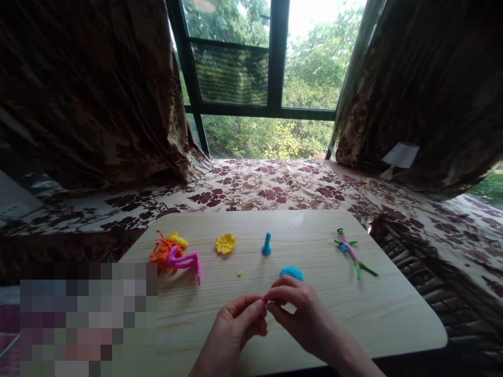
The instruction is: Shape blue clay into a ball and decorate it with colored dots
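Note:
My left hand [241, 324] and my right hand [296, 309] meet over the front middle of the table, fingertips pinched together. Whatever lies between the fingertips is too small or hidden to name. Just beyond my right hand sits a round lump of blue clay [291, 273], partly covered by the knuckles. Farther back, a blue clay post [268, 244] stands upright on a wider foot. Left of it lies a flat, crumpled yellow clay piece [225, 243], with a tiny yellow bit [239, 273] nearer to me.
A clay figure in orange, yellow and magenta [183, 257] lies at the table's left edge. Toward the right lies a thin pink and green clay figure [351, 252]. The pale wooden table [377, 309] has rounded corners. Behind it are a flowered cloth ledge [275, 183] and a small lamp [401, 155].

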### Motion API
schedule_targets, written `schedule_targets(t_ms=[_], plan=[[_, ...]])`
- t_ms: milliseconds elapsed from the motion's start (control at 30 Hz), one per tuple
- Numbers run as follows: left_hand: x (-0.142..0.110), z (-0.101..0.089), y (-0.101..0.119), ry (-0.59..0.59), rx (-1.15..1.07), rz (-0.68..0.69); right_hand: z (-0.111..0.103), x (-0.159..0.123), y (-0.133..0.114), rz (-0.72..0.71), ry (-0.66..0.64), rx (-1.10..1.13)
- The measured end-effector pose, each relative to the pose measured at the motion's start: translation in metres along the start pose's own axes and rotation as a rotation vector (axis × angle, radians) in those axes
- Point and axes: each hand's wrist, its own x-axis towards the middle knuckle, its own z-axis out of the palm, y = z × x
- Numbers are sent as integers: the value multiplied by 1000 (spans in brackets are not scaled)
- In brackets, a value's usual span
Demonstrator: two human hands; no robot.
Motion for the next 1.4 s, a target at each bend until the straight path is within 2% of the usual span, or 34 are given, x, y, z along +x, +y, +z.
schedule_targets(t_ms=[167, 300, 400, 533, 667, 833, 1000, 1067, 1167, 1300, 1400], plan=[[3, 16, -1, -60, 68, -33, -6, -14, 8, 1, 28, 11], [2, 25, -1, -69, 97, -42, -2, -23, 10, 62, 118, 92], [1, 28, -2, -83, 89, -46, 3, -26, 13, 189, 166, 262], [0, 28, -5, -90, 87, -44, 8, -27, 14, 372, 139, 617], [-2, 21, -4, -79, 133, -1, 12, -24, 9, 426, 136, 767], [-3, 2, -3, 54, 301, 84, 5, 2, 16, 374, 172, 530], [13, -13, -1, 270, 671, 352, -22, 25, 48, 373, 189, 377], [23, -15, 1, 299, 814, 454, -33, 22, 57, 377, 192, 325], [36, -17, 3, 304, 983, 533, -43, 10, 65, 389, 210, 275], [43, -12, 3, 327, 1106, 564, -42, -7, 73, 404, 265, 268], [43, 2, 0, 296, 1121, 541, -39, -13, 82, 416, 304, 308]])
